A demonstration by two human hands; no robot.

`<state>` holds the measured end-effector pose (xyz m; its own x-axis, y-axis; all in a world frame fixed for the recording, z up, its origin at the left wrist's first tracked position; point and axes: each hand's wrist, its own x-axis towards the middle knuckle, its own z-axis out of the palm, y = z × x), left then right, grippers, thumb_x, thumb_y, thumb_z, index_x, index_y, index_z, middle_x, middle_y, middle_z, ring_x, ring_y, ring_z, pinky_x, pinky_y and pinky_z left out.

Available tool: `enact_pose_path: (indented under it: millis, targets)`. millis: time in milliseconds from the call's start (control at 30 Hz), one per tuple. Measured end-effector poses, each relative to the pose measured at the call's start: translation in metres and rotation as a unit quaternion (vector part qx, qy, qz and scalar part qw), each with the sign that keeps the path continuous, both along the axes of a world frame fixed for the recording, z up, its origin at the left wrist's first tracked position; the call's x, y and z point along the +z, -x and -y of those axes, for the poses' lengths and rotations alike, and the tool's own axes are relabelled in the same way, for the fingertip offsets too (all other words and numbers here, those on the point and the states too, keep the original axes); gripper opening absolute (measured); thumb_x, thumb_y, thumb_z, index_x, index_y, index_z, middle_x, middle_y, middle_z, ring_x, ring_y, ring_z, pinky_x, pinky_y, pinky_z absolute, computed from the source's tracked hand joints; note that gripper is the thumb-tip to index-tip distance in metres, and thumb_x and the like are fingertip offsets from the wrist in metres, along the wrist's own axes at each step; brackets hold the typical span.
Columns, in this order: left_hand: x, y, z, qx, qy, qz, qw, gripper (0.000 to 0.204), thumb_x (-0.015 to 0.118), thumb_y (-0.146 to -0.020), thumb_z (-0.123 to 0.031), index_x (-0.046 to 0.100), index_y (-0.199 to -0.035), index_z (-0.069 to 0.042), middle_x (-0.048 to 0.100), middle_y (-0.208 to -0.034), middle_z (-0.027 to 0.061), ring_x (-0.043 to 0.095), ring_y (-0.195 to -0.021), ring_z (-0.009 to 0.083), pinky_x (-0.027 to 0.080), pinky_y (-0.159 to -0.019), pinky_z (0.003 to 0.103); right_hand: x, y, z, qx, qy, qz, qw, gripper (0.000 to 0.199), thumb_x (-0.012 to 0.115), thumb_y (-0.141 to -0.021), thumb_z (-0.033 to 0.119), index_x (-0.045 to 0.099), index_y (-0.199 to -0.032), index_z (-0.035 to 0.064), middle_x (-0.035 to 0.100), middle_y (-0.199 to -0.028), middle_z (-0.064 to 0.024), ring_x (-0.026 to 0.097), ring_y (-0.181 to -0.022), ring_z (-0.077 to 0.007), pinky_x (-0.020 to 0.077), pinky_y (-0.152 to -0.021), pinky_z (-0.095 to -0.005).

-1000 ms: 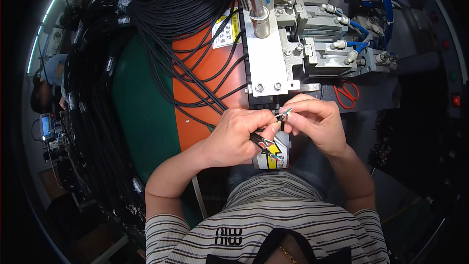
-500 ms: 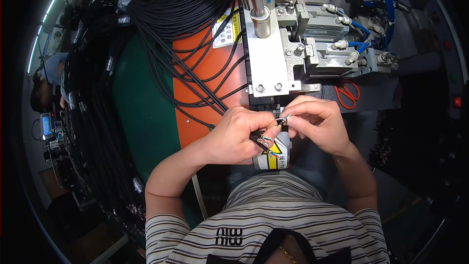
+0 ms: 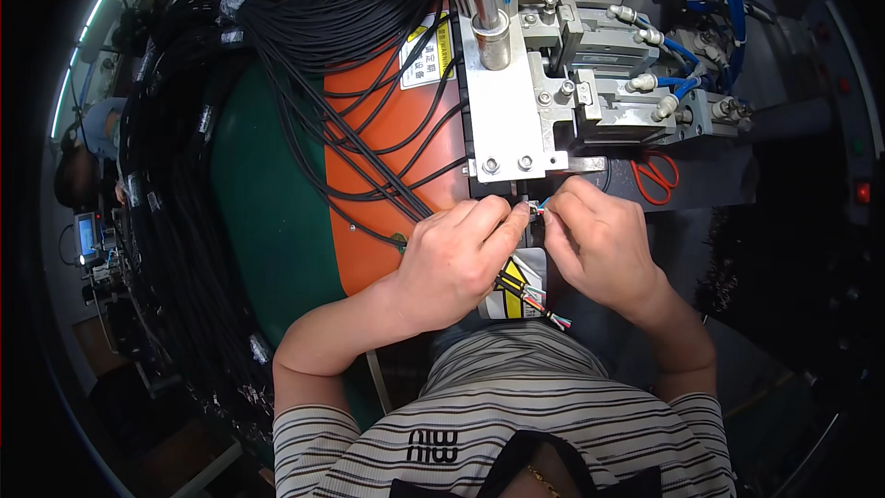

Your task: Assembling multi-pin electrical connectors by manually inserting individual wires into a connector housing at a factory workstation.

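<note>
My left hand [image 3: 452, 263] is closed around several thin black cables, whose free ends [image 3: 533, 297] stick out below its fingers with red, green and white inner wires bared. Its thumb and forefinger pinch one cable end just under the front edge of a metal machine [image 3: 505, 134]. From the right, my right hand [image 3: 601, 238] pinches the thin coloured wires [image 3: 542, 207] of that same end. The fingertips of both hands nearly meet. Between them, the exact spot where the wires sit is partly hidden.
A thick bundle of black cables [image 3: 341, 0] runs over an orange and green surface [image 3: 267, 212] on the left. Red-handled scissors [image 3: 654, 180] lie right of the machine. Pneumatic cylinders with blue hoses [image 3: 678, 55] stand behind. At far left, another person [image 3: 101, 129] is partly visible.
Both hands have turned and brought the pinched cable end slightly up, closer to the machine's front edge. The other cable ends now hang lower and further out from my left hand.
</note>
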<state>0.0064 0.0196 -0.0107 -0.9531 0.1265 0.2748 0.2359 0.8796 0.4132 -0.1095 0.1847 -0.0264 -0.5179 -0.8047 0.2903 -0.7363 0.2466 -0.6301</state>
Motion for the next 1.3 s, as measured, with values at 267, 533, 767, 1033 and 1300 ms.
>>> enact_pose_path:
  millis: [267,533,767,1033,1300]
  targets:
    - [0.007,0.003,-0.003,-0.035,0.039,-0.001,0.999,0.048,0.067,-0.067,-0.006,0.064,-0.114,0.004,0.05,-0.08,0.0073,0.055,-0.067,0.0214,0.047,-0.055,0.032,-0.003,-0.004,0.001,-0.011,0.012,-0.018,1.0,0.007,0.067,-0.079,0.001,0.063,-0.084,0.0009,0.058,-0.078,-0.0093,0.06,-0.058,-0.0275,0.0462,-0.051,-0.036]
    - [0.015,0.005,-0.011,-0.039,0.124,0.012,0.991,0.046,0.061,-0.071,-0.006,0.061,-0.115,0.009,0.049,-0.083,0.0072,0.054,-0.07,0.0191,0.046,-0.054,0.03,0.0,-0.008,0.002,-0.02,-0.017,-0.061,0.998,0.009,0.067,-0.079,0.002,0.063,-0.087,0.0016,0.058,-0.079,-0.0088,0.06,-0.058,-0.0273,0.0464,-0.051,-0.0355]
    - [0.013,0.009,-0.01,-0.045,0.118,0.015,0.992,0.045,0.061,-0.071,-0.006,0.061,-0.114,0.009,0.049,-0.084,0.0074,0.054,-0.071,0.0193,0.047,-0.056,0.03,0.006,0.001,0.0,0.012,-0.064,-0.052,0.997,0.01,0.067,-0.08,0.003,0.064,-0.089,0.002,0.058,-0.075,-0.008,0.06,-0.056,-0.0274,0.0453,-0.048,-0.0363]
    - [0.014,0.01,-0.005,-0.044,0.11,0.02,0.993,0.045,0.062,-0.072,-0.007,0.062,-0.115,0.005,0.051,-0.087,0.0082,0.056,-0.073,0.0216,0.046,-0.057,0.032,-0.012,-0.001,0.002,-0.026,0.076,-0.05,0.996,0.005,0.068,-0.08,0.002,0.064,-0.083,0.0008,0.062,-0.075,-0.0092,0.059,-0.051,-0.0249,0.0454,-0.047,-0.0324]
    - [0.009,0.003,-0.001,0.001,0.062,0.021,0.998,0.039,0.065,-0.069,-0.004,0.065,-0.108,0.001,0.051,-0.086,0.0094,0.056,-0.075,0.0222,0.048,-0.065,0.036,-0.011,0.01,0.003,-0.005,0.024,0.152,0.988,0.005,0.067,-0.079,0.001,0.064,-0.082,-0.0018,0.06,-0.062,-0.0069,0.055,-0.045,-0.0121,0.0411,-0.045,-0.0253]
